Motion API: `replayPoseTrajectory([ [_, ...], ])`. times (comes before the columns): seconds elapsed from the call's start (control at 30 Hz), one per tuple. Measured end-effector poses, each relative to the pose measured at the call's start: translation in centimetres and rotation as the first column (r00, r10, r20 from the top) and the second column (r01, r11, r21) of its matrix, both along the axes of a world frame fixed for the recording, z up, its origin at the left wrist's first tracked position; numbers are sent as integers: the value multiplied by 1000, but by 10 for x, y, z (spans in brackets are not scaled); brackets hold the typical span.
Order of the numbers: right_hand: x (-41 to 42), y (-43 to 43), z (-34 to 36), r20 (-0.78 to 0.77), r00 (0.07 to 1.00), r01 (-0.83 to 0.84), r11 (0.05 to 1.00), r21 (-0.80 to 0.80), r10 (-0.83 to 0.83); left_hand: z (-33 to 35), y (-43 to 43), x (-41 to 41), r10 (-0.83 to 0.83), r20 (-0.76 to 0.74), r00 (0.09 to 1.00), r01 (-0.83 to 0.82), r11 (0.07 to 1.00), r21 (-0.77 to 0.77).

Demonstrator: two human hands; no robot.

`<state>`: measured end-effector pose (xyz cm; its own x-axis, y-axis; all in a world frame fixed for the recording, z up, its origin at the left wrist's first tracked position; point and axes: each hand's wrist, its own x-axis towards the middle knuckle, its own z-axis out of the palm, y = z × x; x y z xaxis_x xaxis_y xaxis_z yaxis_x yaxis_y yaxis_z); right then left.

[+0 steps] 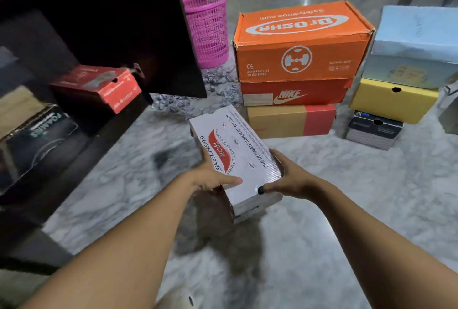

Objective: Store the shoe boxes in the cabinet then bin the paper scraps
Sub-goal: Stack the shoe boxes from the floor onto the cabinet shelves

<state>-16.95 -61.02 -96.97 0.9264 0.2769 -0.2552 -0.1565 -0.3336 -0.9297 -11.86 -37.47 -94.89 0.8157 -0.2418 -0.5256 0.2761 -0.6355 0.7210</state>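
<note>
I hold a white Skechers shoe box (233, 150) above the marble floor, in the middle of the view. My left hand (213, 178) grips its near left edge, thumb on the lid. My right hand (285, 180) grips its near right side, thumb on the near corner. The dark cabinet (106, 123) stands open at the left, with a red shoe box (99, 87) and a dark box (37, 135) on its shelf. Paper scraps (218, 88) lie scattered on the floor beside a pink mesh bin (207, 28).
An orange Dr.Osha box (302, 43) tops a Nike box (295, 93) and a tan-and-red box (290, 120). At the right stand a light blue box (416, 33), a grey box (406, 71), a yellow box (394, 100) and a small dark box (374, 130). The cabinet door (148, 28) stands open.
</note>
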Motion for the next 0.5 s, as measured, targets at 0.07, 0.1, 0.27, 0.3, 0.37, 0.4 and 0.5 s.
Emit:
replayPoseTrajectory([
  [0.07, 16, 18, 17, 13, 1000, -15, 1000, 27, 14, 21, 17, 10, 28, 40, 999, -30, 999, 33],
  [0.1, 24, 27, 27, 24, 1000, -16, 998, 53, 15, 34, 25, 15, 38, 58, 998, -41, 998, 47],
  [0.27, 72, 72, 76, 66, 998, 0, 995, 99, -7, 104, 70, 46, 82, 128, 988, -93, 993, 79],
  [0.3, 82, 80, 85, 70, 998, -7, 996, 85, 1, 117, 79, 53, 104, 135, 985, -117, 989, 94],
  [0.37, 98, 95, 102, 92, 996, -21, 999, 44, 17, 133, 95, 70, 154, 96, 983, -160, 985, 62],
  [0.4, 106, 101, 110, 106, 994, -22, 999, 40, 18, 139, 103, 77, 169, 83, 982, -172, 985, 30],
  [0.5, 136, 123, 134, 166, 986, -21, 1000, -10, 23, 151, 126, 98, 213, 91, 973, -216, 976, 32],
])
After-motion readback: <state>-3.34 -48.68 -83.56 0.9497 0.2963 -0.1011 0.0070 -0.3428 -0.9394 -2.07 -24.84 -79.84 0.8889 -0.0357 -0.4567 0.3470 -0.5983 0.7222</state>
